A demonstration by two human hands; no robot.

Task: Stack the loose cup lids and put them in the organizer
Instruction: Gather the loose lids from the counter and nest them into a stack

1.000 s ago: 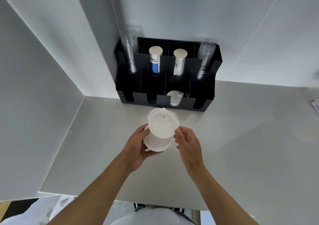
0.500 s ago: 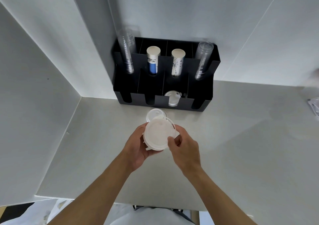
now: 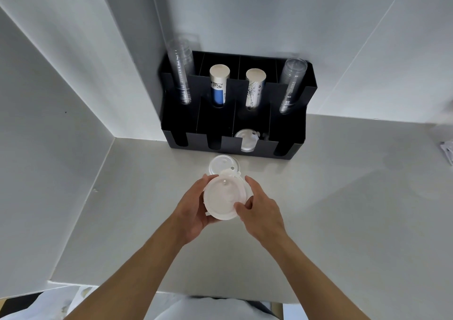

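Note:
A stack of white cup lids is held flat between both hands above the grey table. My left hand cups its left edge and underside. My right hand presses its right edge with thumb and fingers. One more white lid lies on the table just beyond the stack. The black organizer stands against the back wall; a few lids sit in its third front slot.
Two clear cup stacks and two paper cup stacks stand in the organizer's back compartments. White walls close in the left and back. A white crumpled object lies at the far right edge.
The held lids were tilted up toward the camera; now they lie pressed together as one flat stack, lower and nearer my body. A loose lid on the table has come into view beyond them.

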